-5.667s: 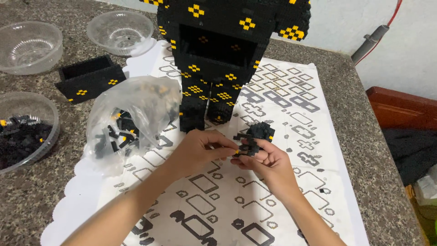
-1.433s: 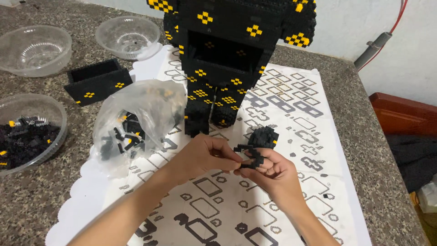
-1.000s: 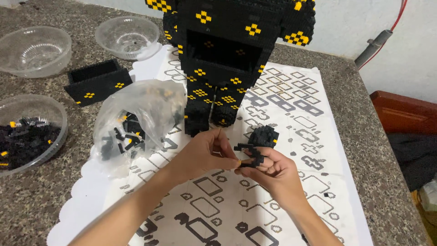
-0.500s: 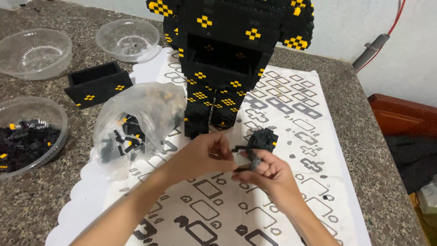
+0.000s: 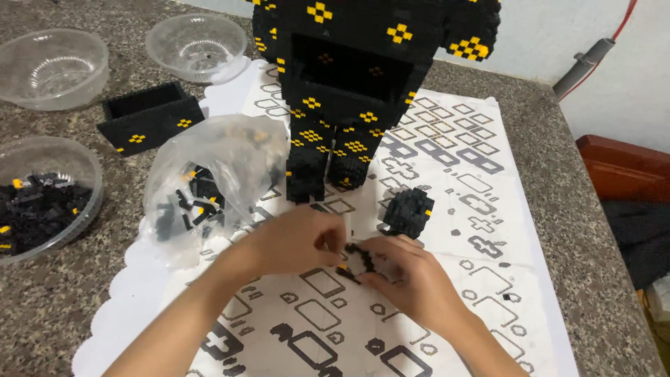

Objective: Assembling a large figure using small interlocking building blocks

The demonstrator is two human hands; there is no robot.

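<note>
My left hand and my right hand meet over a white patterned mat, both pinching a small black brick assembly with a yellow speck. Just beyond my right hand sits a rounded black brick lump on the mat. A tall black figure built of small bricks with yellow crosses stands at the back of the mat. A clear plastic bag of black and yellow bricks lies left of my left hand.
A clear bowl holding black bricks sits at the left edge; two other clear bowls stand at the back left. A black open brick box lies between them. The granite counter ends at the right, by a red-brown seat.
The hands have stayed together on the small assembly, lowering it closer to the mat; the view has shifted slightly.
</note>
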